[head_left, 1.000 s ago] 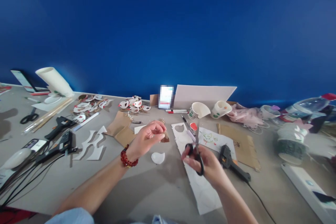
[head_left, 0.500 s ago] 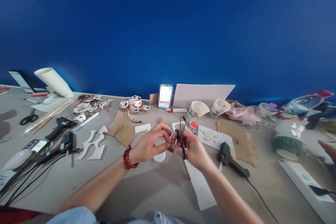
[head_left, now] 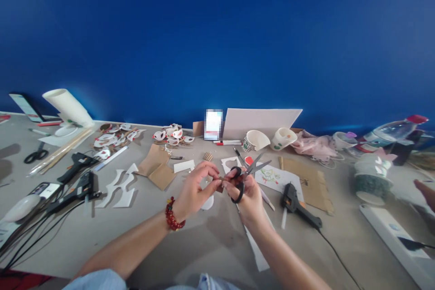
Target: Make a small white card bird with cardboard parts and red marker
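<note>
My left grip pinches small brown piece | my right grip clamps scissors, blades apart | tips near the drawing's edge

The desk lies open between the left forearm and the white paper strip. Right of the right forearm, a glue gun obstructs, its cord crossing the gap before the power strip. Upright white board and paper cups block the back.
</note>
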The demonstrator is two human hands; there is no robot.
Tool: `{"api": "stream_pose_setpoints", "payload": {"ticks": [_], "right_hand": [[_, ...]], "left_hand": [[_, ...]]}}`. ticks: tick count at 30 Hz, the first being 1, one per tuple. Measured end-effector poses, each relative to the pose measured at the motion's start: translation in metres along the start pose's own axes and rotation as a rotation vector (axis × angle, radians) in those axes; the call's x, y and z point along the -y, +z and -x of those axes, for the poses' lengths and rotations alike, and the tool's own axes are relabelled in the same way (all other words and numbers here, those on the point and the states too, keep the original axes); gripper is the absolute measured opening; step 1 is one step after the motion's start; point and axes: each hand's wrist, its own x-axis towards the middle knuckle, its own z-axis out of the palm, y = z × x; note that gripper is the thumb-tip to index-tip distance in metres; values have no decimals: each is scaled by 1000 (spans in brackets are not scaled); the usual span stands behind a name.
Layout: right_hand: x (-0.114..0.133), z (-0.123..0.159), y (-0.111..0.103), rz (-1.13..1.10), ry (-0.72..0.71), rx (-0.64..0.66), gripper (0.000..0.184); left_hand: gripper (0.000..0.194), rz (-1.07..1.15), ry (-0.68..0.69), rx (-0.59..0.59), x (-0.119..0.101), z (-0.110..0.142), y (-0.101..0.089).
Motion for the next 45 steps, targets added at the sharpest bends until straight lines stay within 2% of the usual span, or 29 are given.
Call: {"api": "stream_pose_setpoints", "payload": {"ticks": [5,11,13,15,17,19,22,31,36,45], "right_hand": [[3,0,3,44,12,2,23],[12,2,-11,247,4,138,34],[14,8,-21,318,34,243,30],[14,16,-29,336,115,400,34],[13,23,-35,306,213,532,42],[10,29,-39,272,289,595,47],[6,32,-38,253,342,613,49],[8,29,-31,252,374,589,52],[5,30,-33,243,373,596,52],[6,25,-29,227,380,582,55]], "left_hand": [[11,-44,37,-30,-2,2,0],[10,-39,44,-44,0,-1,-7],[11,-58,43,-57,1,-3,-10],[12,-47,21,-56,2,-4,-14],[13,13,-46,-44,2,-5,-18],[13,85,-129,-25,2,-6,-20],[14,166,-200,-11,0,-6,-22],[18,502,-256,-33,1,-7,-16],[16,506,-249,-3,-2,-7,-17],[12,350,-279,96,-4,-2,-13]]}}
